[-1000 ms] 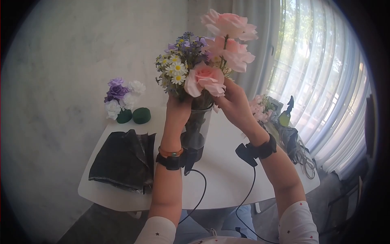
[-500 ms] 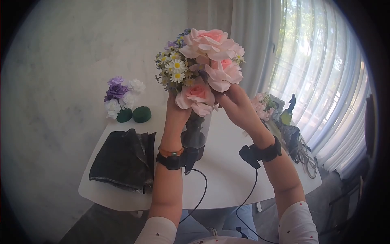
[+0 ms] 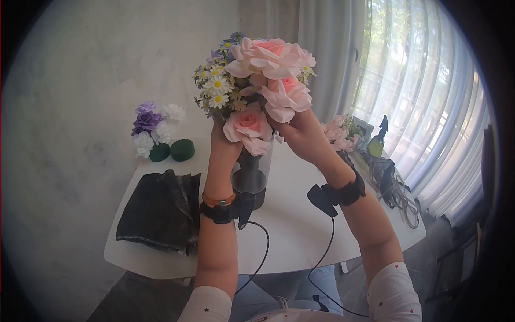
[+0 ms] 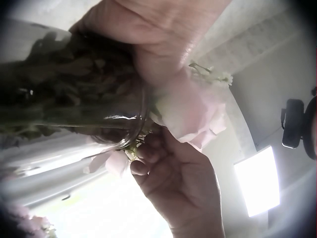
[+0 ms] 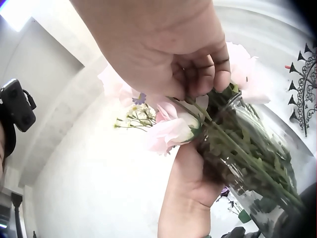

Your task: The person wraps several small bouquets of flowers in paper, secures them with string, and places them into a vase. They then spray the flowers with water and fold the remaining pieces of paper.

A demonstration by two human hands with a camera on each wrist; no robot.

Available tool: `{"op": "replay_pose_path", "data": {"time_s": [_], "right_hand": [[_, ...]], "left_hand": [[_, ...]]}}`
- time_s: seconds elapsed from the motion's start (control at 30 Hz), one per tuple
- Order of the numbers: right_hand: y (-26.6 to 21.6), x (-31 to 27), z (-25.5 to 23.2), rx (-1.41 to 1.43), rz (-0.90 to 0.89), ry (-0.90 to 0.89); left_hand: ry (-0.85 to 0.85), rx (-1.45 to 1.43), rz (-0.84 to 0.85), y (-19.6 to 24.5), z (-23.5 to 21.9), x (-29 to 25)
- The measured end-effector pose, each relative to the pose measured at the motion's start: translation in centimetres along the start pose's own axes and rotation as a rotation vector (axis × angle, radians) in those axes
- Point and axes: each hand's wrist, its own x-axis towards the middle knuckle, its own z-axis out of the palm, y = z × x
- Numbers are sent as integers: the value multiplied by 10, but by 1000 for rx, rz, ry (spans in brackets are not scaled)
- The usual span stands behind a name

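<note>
A bouquet of large pink roses (image 3: 287, 96), white daisies (image 3: 217, 86) and small purple-blue flowers stands in a clear glass vase (image 3: 257, 174). Its stems and leaves show through the glass in the right wrist view. My left hand (image 3: 224, 147) grips the vase around its rim, the fingertips hidden behind the blooms. On the other side of the rim, my right hand (image 3: 303, 138) pinches a green rose stem (image 5: 230, 138), which runs down into the vase. One rose (image 5: 173, 130) leans outward over the rim between both hands.
A folded black sheet (image 3: 158, 214) lies at the table's left. Behind it are purple and white flowers (image 3: 149, 121) and a dark green foam block (image 3: 182, 150). Pink flowers (image 3: 340, 134), a spray bottle (image 3: 377, 145) and looped cord (image 3: 405, 204) sit along the right edge.
The tall pink roses have come down into the bouquet, and their exposed stem no longer shows. Both hands stay at the vase rim. The view has shifted slightly.
</note>
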Motion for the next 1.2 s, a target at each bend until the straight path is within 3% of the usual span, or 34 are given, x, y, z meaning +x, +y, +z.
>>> {"op": "replay_pose_path", "data": {"time_s": [0.03, 0.1, 0.43, 0.5, 0.57, 0.7, 0.73, 0.77, 0.87, 0.97, 1.0, 1.03, 1.2], "right_hand": [[-3, 0, -2, -2, 1, 3], [-11, -1, -5, 12, 180, -26], [-26, -32, -24, 93, 425, -24], [-43, -38, -33, 218, 312, 183], [-59, -45, -44, 249, 238, 240], [-80, -59, -65, 283, 10, 385], [-84, -63, -70, 264, 6, 414], [-83, -67, -77, 260, 13, 426], [-81, -76, -97, 312, -78, 497], [-73, -86, -117, 356, -91, 530], [-70, -86, -123, 375, -91, 552], [-69, -87, -127, 374, -86, 567], [-70, -88, -147, 358, -144, 609]], "left_hand": [[7, -71, 22, -1, 0, 0], [14, -142, 46, -1, 1, -1], [7, -164, -25, 5, -4, -3], [22, -238, -29, 0, -4, -4], [-1, -73, 15, -9, -11, -5], [-63, -215, -104, 6, -17, -10], [-26, -321, -224, 9, -17, -10], [-39, -321, -228, 7, -18, -10], [-145, 3, -112, -14, -34, -7], [-183, -20, -111, 19, -37, -11], [-131, 157, 39, 1, -40, -13], [-147, 159, 39, 4, -42, -12], [-184, 180, -107, 10, -55, -13]]}}
